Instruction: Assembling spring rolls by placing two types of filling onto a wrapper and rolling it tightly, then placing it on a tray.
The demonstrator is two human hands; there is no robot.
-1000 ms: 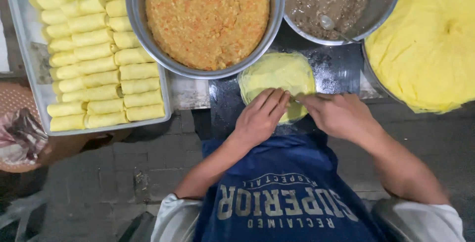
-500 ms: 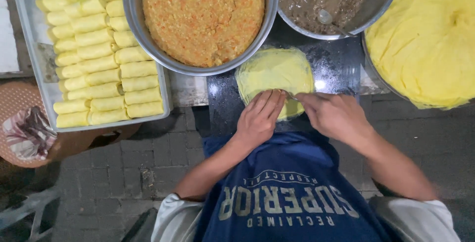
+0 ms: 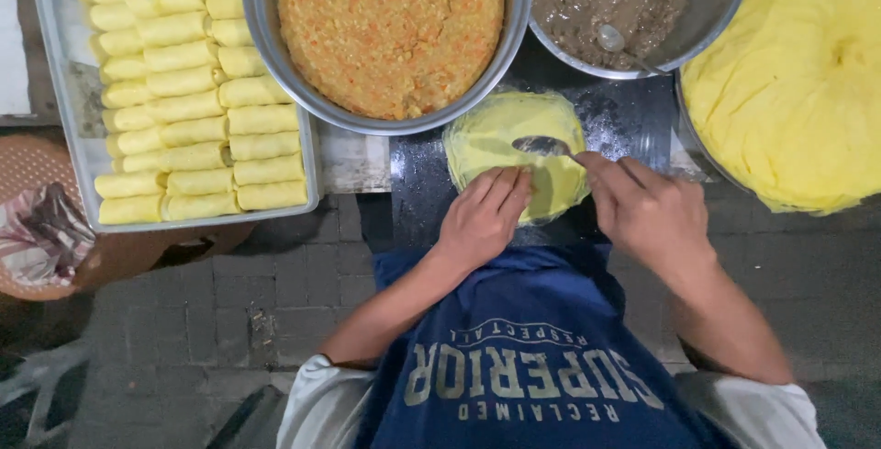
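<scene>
A round yellow wrapper (image 3: 503, 137) lies flat on a dark board (image 3: 633, 114) in front of me. My left hand (image 3: 482, 215) rests with its fingertips pressing the wrapper's near edge. My right hand (image 3: 647, 210) holds a metal spoon (image 3: 543, 145) whose bowl hovers over the wrapper's middle. Just beyond the wrapper stands a large metal bowl of orange filling (image 3: 390, 27).
A metal tray (image 3: 69, 109) at the left holds several finished yellow rolls (image 3: 184, 91). At the back right a metal bowl (image 3: 711, 8) holds brownish paste and another spoon (image 3: 610, 38). A stack of yellow wrappers (image 3: 798, 82) sits at the far right. A basket (image 3: 41, 219) is at lower left.
My right hand has picked up the spoon and brought it over the wrapper. My left hand stays on the wrapper's near edge.
</scene>
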